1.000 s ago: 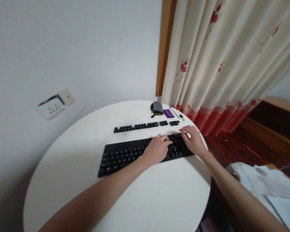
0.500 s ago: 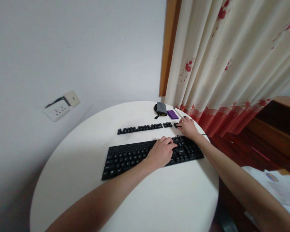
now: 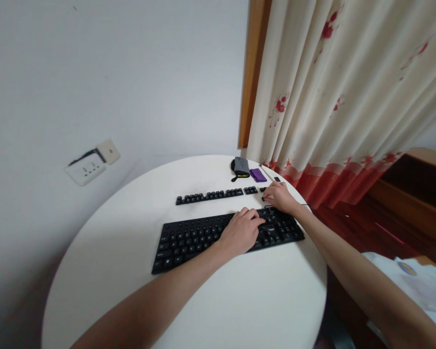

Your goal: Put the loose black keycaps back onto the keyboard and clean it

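A black keyboard (image 3: pixel 189 242) lies on the white round table, with the top row of its keys off. My left hand (image 3: pixel 241 230) rests on it right of the middle, fingers stretched over the keys and holding nothing. Beyond the keyboard is a line of loose black keycaps (image 3: pixel 210 195), with a smaller group of keycaps (image 3: pixel 250 190) to its right. My right hand (image 3: pixel 279 198) hovers just behind the keyboard's right part, thumb and fingers pinched on a small black keycap (image 3: pixel 263 198). Its fingers partly hide the keycaps at the right end of the line.
A grey and black pouch (image 3: pixel 241 167) and a folded purple cloth (image 3: pixel 258 175) lie at the table's far edge. Beside them is a thin brush-like tool (image 3: pixel 267 172). A floral curtain (image 3: pixel 312 97) hangs behind; a socket (image 3: pixel 86 168) is on the wall.
My right hand has drawn back slightly from the loose keycaps toward the keyboard, with a keycap now showing at its fingertips. My left hand has stayed on the keyboard.
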The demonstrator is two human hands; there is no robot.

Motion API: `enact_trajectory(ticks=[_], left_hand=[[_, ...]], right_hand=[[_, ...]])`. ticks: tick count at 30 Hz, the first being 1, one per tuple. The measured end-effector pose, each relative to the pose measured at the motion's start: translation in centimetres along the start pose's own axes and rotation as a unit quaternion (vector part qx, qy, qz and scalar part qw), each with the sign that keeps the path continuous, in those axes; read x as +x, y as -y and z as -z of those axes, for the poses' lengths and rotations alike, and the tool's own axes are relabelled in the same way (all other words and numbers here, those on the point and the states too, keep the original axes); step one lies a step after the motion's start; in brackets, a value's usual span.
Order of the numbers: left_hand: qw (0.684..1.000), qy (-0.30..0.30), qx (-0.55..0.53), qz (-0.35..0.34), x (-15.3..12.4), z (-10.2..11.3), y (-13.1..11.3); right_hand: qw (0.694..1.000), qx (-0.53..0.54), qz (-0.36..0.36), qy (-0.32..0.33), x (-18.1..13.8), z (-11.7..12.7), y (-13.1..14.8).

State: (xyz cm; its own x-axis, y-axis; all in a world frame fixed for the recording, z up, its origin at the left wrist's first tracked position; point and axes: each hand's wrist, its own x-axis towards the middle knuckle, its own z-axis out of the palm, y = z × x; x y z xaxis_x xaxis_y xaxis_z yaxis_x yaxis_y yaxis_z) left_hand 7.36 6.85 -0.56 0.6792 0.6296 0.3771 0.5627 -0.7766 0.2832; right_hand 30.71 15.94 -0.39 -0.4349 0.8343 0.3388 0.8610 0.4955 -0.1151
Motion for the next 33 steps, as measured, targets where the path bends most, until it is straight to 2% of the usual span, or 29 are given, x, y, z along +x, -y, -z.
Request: enact_trajectory(ticks=[5, 9, 13, 17, 33], left_hand=[[1.000, -0.007, -0.005, -0.002, 0.0, -0.1, 0.1], [1.000, -0.009, -0.008, -0.002, 0.0, -0.1, 0.1], [1.000, -0.008, -0.006, 0.000, 0.0, -0.1, 0.1], [1.000, -0.007, -0.002, 0.002, 0.1, -0.2, 0.0], [1.000, -0.007, 0.000, 0.002, 0.0, -0.1, -0.1]], right_hand=[[0.993, 0.069, -0.050, -0.077, -1.2, 0.3, 0.0], [0.982, 0.138, -0.039, -0.119, -3.9, 1.2, 0.3], [0.979, 0.179, -0.016, -0.097, -7.1, 2.2, 1.4], [0.980, 0.186, -0.004, -0.069, -8.6, 2.7, 2.3], [0.989, 0.136, 0.029, -0.050, -8.7, 2.4, 2.5]])
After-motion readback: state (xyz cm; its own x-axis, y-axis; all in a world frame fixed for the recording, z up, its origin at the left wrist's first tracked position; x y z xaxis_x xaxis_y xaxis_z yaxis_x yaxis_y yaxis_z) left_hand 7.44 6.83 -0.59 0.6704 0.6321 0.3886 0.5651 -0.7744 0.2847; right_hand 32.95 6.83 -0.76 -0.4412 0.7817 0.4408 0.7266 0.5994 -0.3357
